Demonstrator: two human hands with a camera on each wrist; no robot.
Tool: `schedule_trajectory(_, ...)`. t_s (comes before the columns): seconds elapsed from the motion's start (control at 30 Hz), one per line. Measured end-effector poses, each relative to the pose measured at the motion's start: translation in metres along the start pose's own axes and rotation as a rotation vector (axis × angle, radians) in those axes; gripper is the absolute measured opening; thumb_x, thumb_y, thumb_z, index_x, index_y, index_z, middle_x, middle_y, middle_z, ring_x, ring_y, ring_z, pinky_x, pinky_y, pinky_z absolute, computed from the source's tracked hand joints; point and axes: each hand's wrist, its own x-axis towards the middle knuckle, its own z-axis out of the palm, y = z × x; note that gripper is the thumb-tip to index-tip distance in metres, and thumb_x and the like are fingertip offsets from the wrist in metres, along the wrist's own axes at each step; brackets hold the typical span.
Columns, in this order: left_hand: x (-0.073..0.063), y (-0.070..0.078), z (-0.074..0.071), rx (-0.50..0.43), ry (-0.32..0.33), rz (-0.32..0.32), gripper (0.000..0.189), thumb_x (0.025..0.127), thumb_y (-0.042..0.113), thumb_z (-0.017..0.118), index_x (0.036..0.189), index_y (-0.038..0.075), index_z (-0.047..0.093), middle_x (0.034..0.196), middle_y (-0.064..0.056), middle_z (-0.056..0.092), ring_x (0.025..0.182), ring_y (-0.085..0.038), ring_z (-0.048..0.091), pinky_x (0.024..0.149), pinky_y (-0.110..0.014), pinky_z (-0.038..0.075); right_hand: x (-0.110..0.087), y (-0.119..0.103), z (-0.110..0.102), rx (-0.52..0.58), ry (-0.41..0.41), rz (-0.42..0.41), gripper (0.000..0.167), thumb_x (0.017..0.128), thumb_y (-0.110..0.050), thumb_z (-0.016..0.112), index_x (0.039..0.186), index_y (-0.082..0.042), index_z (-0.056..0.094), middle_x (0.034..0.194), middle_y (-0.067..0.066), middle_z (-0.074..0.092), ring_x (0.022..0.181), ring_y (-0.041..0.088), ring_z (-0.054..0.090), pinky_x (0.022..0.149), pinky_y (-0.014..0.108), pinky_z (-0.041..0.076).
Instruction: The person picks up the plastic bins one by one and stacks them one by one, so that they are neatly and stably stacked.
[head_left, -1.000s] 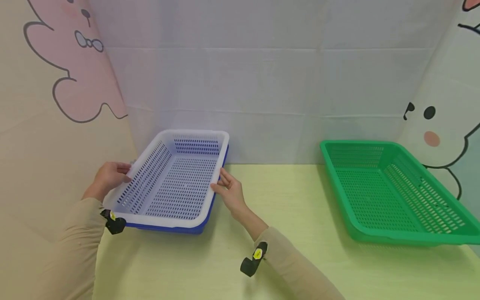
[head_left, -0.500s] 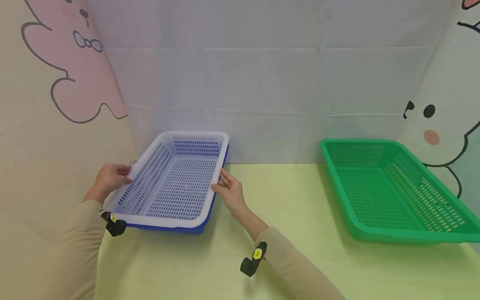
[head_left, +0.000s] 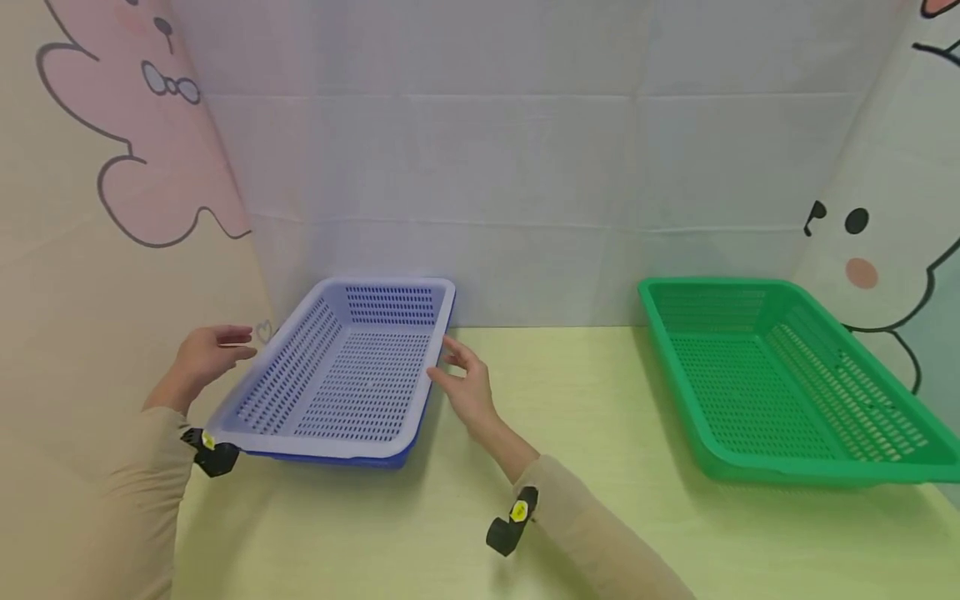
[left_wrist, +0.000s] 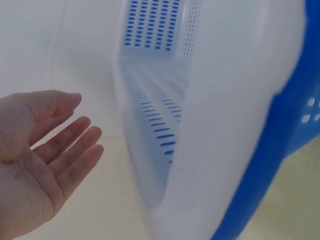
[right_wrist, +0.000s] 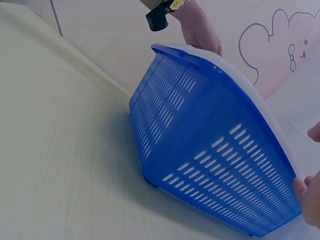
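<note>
A white slotted plastic basket (head_left: 322, 445) sits nested inside a blue basket (right_wrist: 200, 120) of similar shape at the left of the table. Just left of the white rim, my left hand (head_left: 204, 360) is in the air with relaxed fingers; the left wrist view shows a gap between this hand (left_wrist: 40, 155) and the basket. My right hand (head_left: 470, 390) is at the right rim, thumb and fingers apart and holding nothing. Its fingertips are very near the rim, and whether they touch it I cannot tell. The blue basket shows mostly as a strip below the white rim in the head view.
A green slotted basket (head_left: 787, 471) stands at the right of the pale yellow-green table (head_left: 555, 400). Behind the table hangs a white sheet (head_left: 480, 167), with cartoon-printed walls at both sides. Black wrist cameras are strapped on both sleeves.
My left hand has let go of the white rim and moved a little left. My right hand's pinch has loosened and shifted slightly right. The white basket's far rim sits lower now.
</note>
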Motion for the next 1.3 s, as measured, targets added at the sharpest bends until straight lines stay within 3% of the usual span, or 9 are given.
schedule_trajectory(0.27, -0.009, -0.005, -0.003, -0.045, -0.131, -0.066, 0.053, 0.094, 0.018, 0.047, 0.128, -0.019, 0.031, 0.125, -0.039, 0.038, 0.111, -0.049, 0.042, 0.088, -0.050, 0.043, -0.006, 0.003, -0.001, -0.033, -0.043, 0.056, 0.054, 0.080, -0.005, 0.064, 0.129, 0.004, 0.044, 0.129, 0.022, 0.046, 0.107, 0.034, 0.050, 0.083, 0.035, 0.049)
schedule_trajectory(0.43, -0.004, -0.032, 0.003, -0.100, -0.187, -0.098, 0.061, 0.092, 0.025, 0.052, 0.129, -0.019, 0.030, 0.122, -0.038, 0.042, 0.106, -0.045, 0.048, 0.086, -0.053, 0.044, -0.006, 0.014, -0.001, -0.008, -0.080, 0.084, 0.057, 0.082, -0.007, 0.063, 0.133, 0.002, 0.040, 0.130, 0.019, 0.044, 0.101, 0.027, 0.056, 0.081, 0.034, 0.050)
schedule_trajectory(0.6, 0.007, -0.061, 0.007, -0.168, -0.236, -0.104, 0.059, 0.089, 0.034, 0.055, 0.127, -0.009, 0.042, 0.097, -0.015, 0.064, 0.081, -0.020, 0.061, 0.072, -0.045, 0.050, -0.010, 0.015, 0.001, 0.033, -0.144, 0.112, 0.059, 0.082, -0.005, 0.062, 0.135, 0.002, 0.036, 0.137, 0.018, 0.038, 0.092, 0.020, 0.059, 0.078, 0.035, 0.052)
schedule_trajectory(0.7, 0.005, -0.060, 0.006, -0.188, -0.260, -0.091, 0.056, 0.090, 0.035, 0.054, 0.127, -0.006, 0.044, 0.091, -0.010, 0.066, 0.075, -0.014, 0.061, 0.068, -0.041, 0.050, -0.012, 0.014, 0.004, 0.074, -0.187, 0.139, 0.062, 0.081, -0.002, 0.061, 0.137, 0.000, 0.033, 0.136, 0.019, 0.037, 0.086, 0.017, 0.060, 0.073, 0.035, 0.053)
schedule_trajectory(0.93, -0.009, -0.032, 0.005, -0.137, -0.253, -0.106, 0.054, 0.093, 0.022, 0.049, 0.129, -0.015, 0.035, 0.104, -0.024, 0.061, 0.079, -0.017, 0.062, 0.075, -0.042, 0.050, -0.012, 0.006, 0.009, 0.120, -0.177, 0.215, 0.067, 0.079, 0.004, 0.060, 0.138, 0.002, 0.030, 0.126, 0.022, 0.042, 0.072, 0.010, 0.058, 0.064, 0.032, 0.054)
schedule_trajectory(1.07, -0.011, -0.025, 0.005, -0.112, -0.251, -0.117, 0.050, 0.095, 0.018, 0.046, 0.129, -0.017, 0.032, 0.105, -0.025, 0.060, 0.080, -0.015, 0.062, 0.074, -0.039, 0.051, -0.012, 0.004, 0.009, 0.118, -0.165, 0.230, 0.066, 0.079, 0.005, 0.060, 0.138, 0.001, 0.032, 0.127, 0.020, 0.042, 0.069, 0.008, 0.057, 0.062, 0.031, 0.053)
schedule_trajectory(1.17, -0.010, -0.028, 0.006, -0.117, -0.250, -0.119, 0.050, 0.095, 0.018, 0.046, 0.129, -0.017, 0.033, 0.105, -0.025, 0.060, 0.080, -0.017, 0.062, 0.074, -0.040, 0.051, -0.013, 0.004, 0.009, 0.131, -0.162, 0.234, 0.067, 0.079, 0.005, 0.061, 0.139, -0.001, 0.032, 0.128, 0.018, 0.042, 0.068, 0.007, 0.056, 0.061, 0.029, 0.053)
schedule_trajectory(1.23, -0.003, -0.039, 0.008, -0.134, -0.248, -0.116, 0.052, 0.094, 0.020, 0.049, 0.129, -0.015, 0.035, 0.104, -0.025, 0.061, 0.080, -0.019, 0.063, 0.074, -0.043, 0.050, -0.014, 0.004, 0.008, 0.138, -0.159, 0.234, 0.067, 0.079, 0.005, 0.060, 0.139, -0.001, 0.032, 0.129, 0.018, 0.041, 0.068, 0.007, 0.056, 0.060, 0.026, 0.052)
schedule_trajectory(1.3, 0.008, -0.058, 0.012, -0.144, -0.247, -0.126, 0.053, 0.092, 0.027, 0.053, 0.129, -0.008, 0.039, 0.100, -0.016, 0.065, 0.080, -0.018, 0.063, 0.071, -0.043, 0.050, -0.014, 0.004, 0.006, 0.147, -0.160, 0.233, 0.067, 0.079, 0.006, 0.060, 0.139, -0.001, 0.031, 0.130, 0.018, 0.040, 0.069, 0.007, 0.056, 0.060, 0.025, 0.052)
